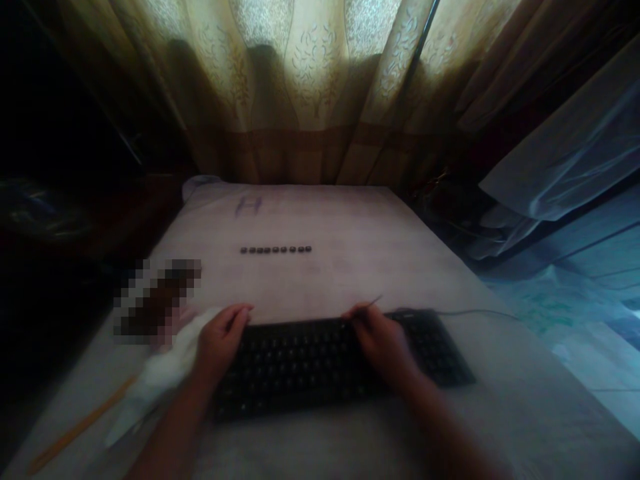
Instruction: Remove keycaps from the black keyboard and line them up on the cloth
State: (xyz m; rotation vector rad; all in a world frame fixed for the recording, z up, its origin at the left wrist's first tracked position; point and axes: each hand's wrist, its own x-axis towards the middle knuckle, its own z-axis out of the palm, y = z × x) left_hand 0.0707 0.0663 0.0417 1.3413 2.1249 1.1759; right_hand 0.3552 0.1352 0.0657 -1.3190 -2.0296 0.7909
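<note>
A black computer keyboard (300, 363) lies across the near part of the table, slightly blurred. My left hand (223, 340) is closed at its upper left corner, thumb and fingers together on the edge. Over the keys right of the middle, my right hand (377, 340) pinches a thin dark rod-like tool (374, 301); one end sticks out up and to the right. Its other end is hidden by the fingers, and its exact kind cannot be made out. Beyond the keyboard, several small dark keycaps (275, 250) stand in a straight row.
The table (350, 227) wears a pale cloth. On the left lie a white cloth (167, 367), a wooden stick (83, 425) and a pixelated item (157, 303). A cable (475, 311) runs right from the keyboard. Curtains (315, 87) hang behind the far edge.
</note>
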